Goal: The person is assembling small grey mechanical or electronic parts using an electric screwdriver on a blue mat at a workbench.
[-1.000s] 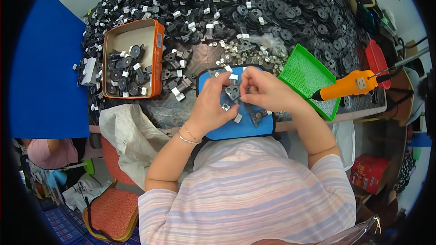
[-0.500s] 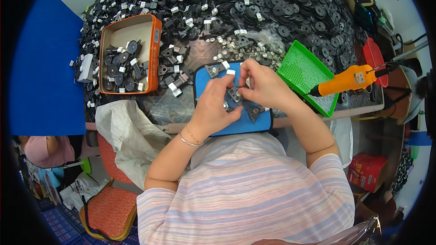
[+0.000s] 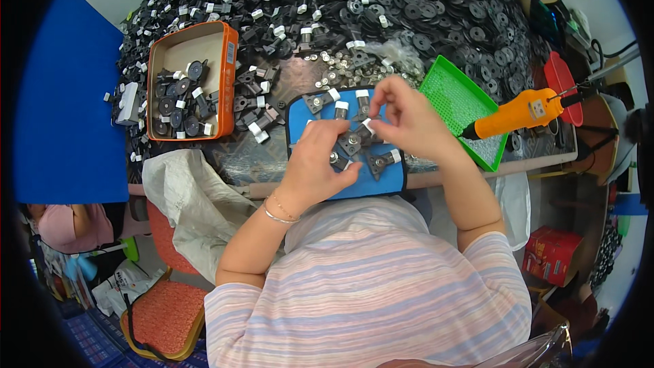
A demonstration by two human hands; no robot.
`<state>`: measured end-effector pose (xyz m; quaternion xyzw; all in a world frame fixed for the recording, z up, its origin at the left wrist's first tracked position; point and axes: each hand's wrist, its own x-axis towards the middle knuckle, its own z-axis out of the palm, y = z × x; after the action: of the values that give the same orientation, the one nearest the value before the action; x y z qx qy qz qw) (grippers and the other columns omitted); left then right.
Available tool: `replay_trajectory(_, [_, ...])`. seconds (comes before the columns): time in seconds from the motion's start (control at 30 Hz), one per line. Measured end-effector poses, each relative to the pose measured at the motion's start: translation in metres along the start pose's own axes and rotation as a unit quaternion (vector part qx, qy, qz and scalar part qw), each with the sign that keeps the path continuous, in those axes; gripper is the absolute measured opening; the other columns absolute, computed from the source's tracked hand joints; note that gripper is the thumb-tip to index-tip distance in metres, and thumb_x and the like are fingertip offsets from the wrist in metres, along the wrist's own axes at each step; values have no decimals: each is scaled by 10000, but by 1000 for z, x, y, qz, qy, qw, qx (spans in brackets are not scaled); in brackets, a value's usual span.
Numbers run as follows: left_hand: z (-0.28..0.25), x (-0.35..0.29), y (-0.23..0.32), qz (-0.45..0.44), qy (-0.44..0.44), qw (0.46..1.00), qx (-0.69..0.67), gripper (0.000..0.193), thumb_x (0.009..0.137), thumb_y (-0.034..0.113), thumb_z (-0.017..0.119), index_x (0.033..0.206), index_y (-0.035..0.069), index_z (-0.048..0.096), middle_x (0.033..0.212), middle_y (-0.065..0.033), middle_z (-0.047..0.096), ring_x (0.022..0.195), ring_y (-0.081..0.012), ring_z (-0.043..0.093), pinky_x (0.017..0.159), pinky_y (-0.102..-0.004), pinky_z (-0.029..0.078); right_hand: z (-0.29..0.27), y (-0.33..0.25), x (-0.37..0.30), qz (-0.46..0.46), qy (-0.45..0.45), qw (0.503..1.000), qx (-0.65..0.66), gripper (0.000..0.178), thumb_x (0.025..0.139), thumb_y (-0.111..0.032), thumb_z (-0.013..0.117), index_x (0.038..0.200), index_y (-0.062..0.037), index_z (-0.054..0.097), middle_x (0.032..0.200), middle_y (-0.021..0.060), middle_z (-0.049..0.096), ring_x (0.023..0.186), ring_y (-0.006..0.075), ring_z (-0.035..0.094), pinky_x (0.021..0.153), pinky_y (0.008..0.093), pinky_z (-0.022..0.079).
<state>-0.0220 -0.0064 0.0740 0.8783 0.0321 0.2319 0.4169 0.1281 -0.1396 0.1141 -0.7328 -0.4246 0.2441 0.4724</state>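
A blue mat (image 3: 392, 180) with a dark border lies before me, holding several black plastic pieces with white ends and round metal centres. My left hand (image 3: 315, 157) is over the mat's left side, thumb and index finger apart. Between my hands lies a black triangular piece (image 3: 350, 142), near the left fingertips; I see no firm grip on it. My right hand (image 3: 409, 119) is raised at the mat's upper right, its thumb apart from its curled fingers, with nothing visible between them. Another black triangular piece with a white end (image 3: 381, 161) sits below it.
An orange-rimmed tin (image 3: 230, 82) with black wheel parts stands left. To the right are a green tray (image 3: 449, 99) of small clear beads and an orange power screwdriver (image 3: 518, 118). Small metal pieces (image 3: 334, 68) lie beyond the mat, before a heap of black discs (image 3: 422, 10).
My right hand has drawn away from the black triangular piece, up and to the right, and its fingers have spread. My left hand has shifted slightly left, uncovering more pieces on the mat.
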Motion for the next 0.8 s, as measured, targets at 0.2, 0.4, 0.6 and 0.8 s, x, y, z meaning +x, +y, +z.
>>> replay_trajectory(0.2, [-17,-10,1,2,-36,998,45,476,600,97,737,1035,16,559,953,-135,593,847,-303,560,742,-363,479,-18,30,-44,28,-87,969,-231,285,683,-84,680,939,-76,554,790,78,648,654,239,612,570,351,463])
replay_trajectory(0.4, [-10,-32,1,13,-163,986,-21,499,603,148,751,1052,32,567,998,-127,603,926,-318,573,824,-382,470,3,62,-64,55,-64,964,-251,242,740,-172,670,930,-110,533,790,91,646,727,309,635,625,413,482])
replay_trajectory(0.6, [16,-34,8,53,-205,977,-10,486,610,184,747,1045,58,572,1008,-95,590,1023,-285,530,940,-442,379,9,71,-55,31,-39,970,-237,246,741,-144,693,927,-85,545,860,45,681,739,274,654,620,377,500])
replay_trajectory(0.8, [45,-34,16,49,-161,984,55,470,622,215,745,1040,82,574,1020,-59,585,1029,-234,509,970,-462,295,15,73,-43,9,-53,972,-227,240,748,-148,695,935,-95,555,842,30,680,705,261,653,589,369,497])
